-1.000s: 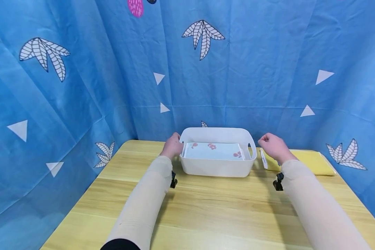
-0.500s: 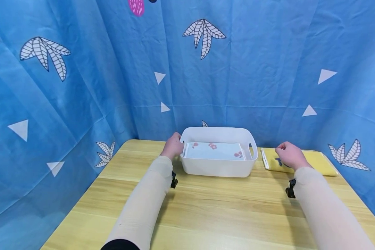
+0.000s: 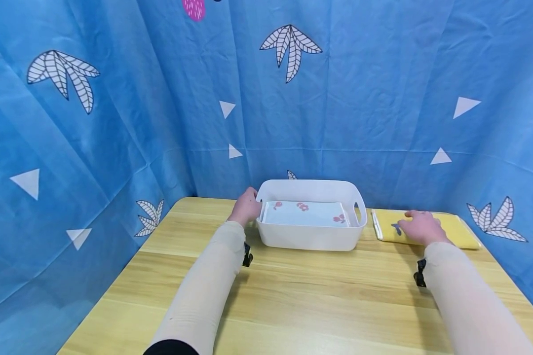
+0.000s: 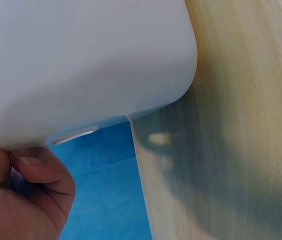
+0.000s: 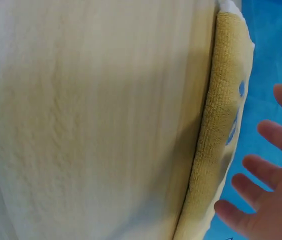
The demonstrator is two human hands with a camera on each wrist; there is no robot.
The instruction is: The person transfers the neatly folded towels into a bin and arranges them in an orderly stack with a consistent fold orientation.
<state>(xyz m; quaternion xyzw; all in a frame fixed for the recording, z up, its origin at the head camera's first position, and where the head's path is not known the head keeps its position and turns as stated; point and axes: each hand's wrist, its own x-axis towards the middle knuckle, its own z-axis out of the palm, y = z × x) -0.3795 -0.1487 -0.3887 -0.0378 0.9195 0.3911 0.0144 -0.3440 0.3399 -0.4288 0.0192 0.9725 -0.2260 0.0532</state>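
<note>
A white plastic basket [image 3: 308,238] with cut-out handles stands at the back middle of the table. Folded inside lies a white cloth [image 3: 320,216] with pink flowers. My left hand [image 3: 245,206] grips the basket's left end at the handle; in the left wrist view its curled fingers [image 4: 43,172] meet the rim, the tips partly hidden. To the right of the basket is a folded yellow towel [image 3: 462,232] with a blue motif. Over it hovers my right hand [image 3: 422,228], fingers spread and holding nothing; the right wrist view shows it just apart from the towel [image 5: 216,115].
The wooden table [image 3: 320,301] reaches back to a blue curtain [image 3: 360,113] with white leaf and triangle prints, which also hangs along both sides. A narrow strip of table separates basket and towel.
My right hand has moved right from beside the basket to above the yellow towel, and its curled fingers have spread. The left hand keeps its place on the basket.
</note>
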